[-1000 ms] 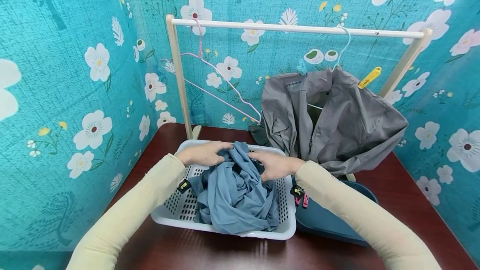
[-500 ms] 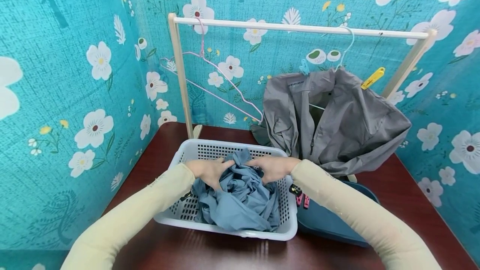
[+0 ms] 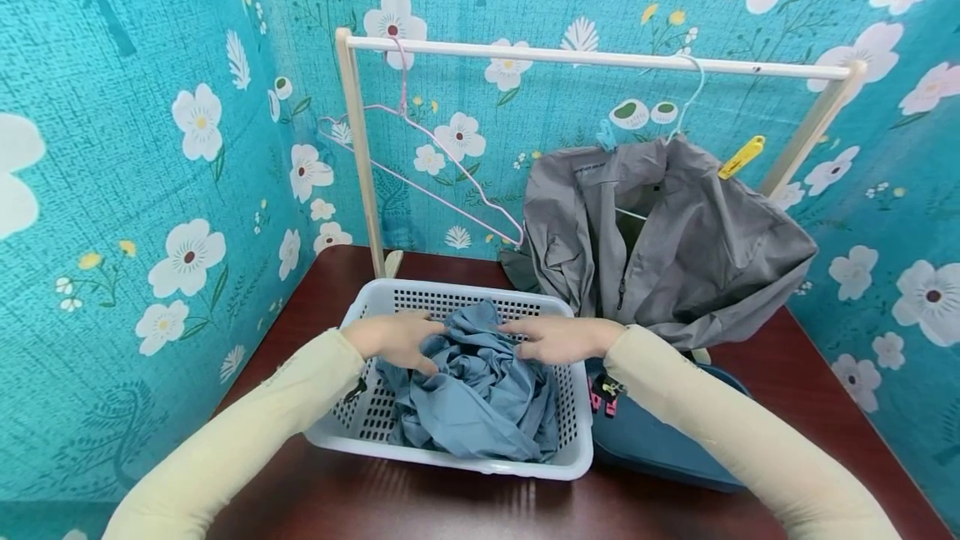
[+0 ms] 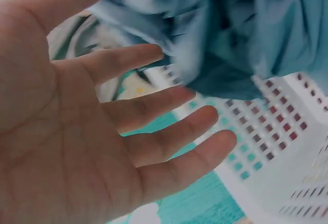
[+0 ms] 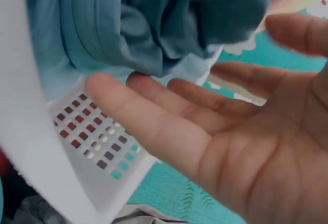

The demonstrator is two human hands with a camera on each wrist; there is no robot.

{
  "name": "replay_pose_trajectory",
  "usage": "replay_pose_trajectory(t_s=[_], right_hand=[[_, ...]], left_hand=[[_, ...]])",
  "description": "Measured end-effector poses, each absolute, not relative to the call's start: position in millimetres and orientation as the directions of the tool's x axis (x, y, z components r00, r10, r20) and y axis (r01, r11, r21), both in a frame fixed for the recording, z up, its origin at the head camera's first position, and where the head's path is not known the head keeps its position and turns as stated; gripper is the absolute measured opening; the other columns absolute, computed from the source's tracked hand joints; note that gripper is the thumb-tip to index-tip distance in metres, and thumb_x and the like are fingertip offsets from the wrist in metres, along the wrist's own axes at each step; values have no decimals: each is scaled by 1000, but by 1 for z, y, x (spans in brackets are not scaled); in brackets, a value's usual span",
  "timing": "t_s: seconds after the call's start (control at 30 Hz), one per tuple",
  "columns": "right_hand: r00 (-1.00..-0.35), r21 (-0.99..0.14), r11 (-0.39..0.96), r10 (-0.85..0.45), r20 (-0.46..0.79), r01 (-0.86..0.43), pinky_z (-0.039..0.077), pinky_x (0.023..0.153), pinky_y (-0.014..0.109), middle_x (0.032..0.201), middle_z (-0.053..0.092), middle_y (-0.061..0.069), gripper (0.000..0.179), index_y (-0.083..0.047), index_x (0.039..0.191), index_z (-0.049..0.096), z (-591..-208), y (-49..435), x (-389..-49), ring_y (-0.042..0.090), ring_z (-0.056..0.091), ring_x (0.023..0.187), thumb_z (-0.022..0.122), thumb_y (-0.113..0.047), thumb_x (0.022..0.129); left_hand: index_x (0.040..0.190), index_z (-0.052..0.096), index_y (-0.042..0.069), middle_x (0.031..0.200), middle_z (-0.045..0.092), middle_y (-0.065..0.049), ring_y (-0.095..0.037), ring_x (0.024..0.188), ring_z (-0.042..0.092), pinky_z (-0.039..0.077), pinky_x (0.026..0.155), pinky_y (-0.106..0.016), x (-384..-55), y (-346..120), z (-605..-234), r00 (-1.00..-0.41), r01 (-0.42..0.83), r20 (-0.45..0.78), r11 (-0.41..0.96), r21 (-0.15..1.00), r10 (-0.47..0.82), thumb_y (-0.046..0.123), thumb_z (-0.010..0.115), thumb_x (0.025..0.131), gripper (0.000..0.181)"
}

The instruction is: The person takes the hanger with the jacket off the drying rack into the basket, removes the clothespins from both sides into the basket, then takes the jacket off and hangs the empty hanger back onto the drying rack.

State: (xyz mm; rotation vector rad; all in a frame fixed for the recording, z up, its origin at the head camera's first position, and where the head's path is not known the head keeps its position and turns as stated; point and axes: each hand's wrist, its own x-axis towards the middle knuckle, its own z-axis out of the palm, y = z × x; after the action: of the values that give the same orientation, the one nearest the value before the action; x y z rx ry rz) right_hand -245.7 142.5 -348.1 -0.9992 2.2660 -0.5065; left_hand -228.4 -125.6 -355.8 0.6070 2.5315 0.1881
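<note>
A crumpled blue-grey cloth garment (image 3: 480, 407) lies heaped in a white perforated plastic basket (image 3: 337, 440). My left hand (image 3: 397, 338) is over the heap's left side, fingers spread and palm bare in the left wrist view, fingertips right at the fabric (image 4: 215, 55). From the right, my right hand (image 3: 558, 338) reaches over the same heap, its fingers extended and fingertips close to the cloth folds (image 5: 154, 34) in the right wrist view. Neither hand grips anything.
Behind the basket stands a rack (image 3: 600, 59) with a pink hanger (image 3: 457, 165) and a grey jacket (image 3: 675, 240) on a light blue hanger, a yellow clothespin (image 3: 741, 158) on its shoulder. A dark blue tray (image 3: 667, 440) holding pink clothespins (image 3: 603, 397) sits right of the basket.
Both hands have come away from the cloth and moved apart, the left one leftward, the right one rightward. The raised peak of cloth has sunk lower into the basket.
</note>
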Motion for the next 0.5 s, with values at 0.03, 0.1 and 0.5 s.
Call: replay_pose_trajectory(t_s=[0.03, 0.1, 0.5], right_hand=[[-536, -557, 641, -760, -367, -528, 27, 107, 42, 152, 27, 10, 59, -5, 149, 26, -347, 144, -242, 24, 29, 137, 46, -31, 100], [-550, -530, 653, -752, -363, -542, 26, 108, 42, 153, 25, 9, 73, -5, 150, 23, -348, 146, -235, 24, 27, 138, 52, -44, 96], [-612, -224, 757, -635, -471, -613, 31, 105, 43, 155, 15, 12, 107, -11, 153, 14, -353, 121, -206, 26, 27, 137, 67, -63, 76]], left_hand=[[147, 35, 15, 152, 23, -14, -31, 139, 23, 27, 106, -49, -225, -129, -352, -760, 389, -444, 880, 274, 475, 48, 63, 88, 73], [149, 31, 13, 153, 22, -14, -30, 138, 24, 27, 105, -50, -217, -133, -347, -748, 393, -427, 858, 331, 508, 55, 62, 85, 82], [152, -8, 18, 156, -11, -13, -48, 138, 0, 29, 101, -59, -206, -97, -378, -796, 394, -392, 887, 242, 461, 66, 73, 66, 128]])
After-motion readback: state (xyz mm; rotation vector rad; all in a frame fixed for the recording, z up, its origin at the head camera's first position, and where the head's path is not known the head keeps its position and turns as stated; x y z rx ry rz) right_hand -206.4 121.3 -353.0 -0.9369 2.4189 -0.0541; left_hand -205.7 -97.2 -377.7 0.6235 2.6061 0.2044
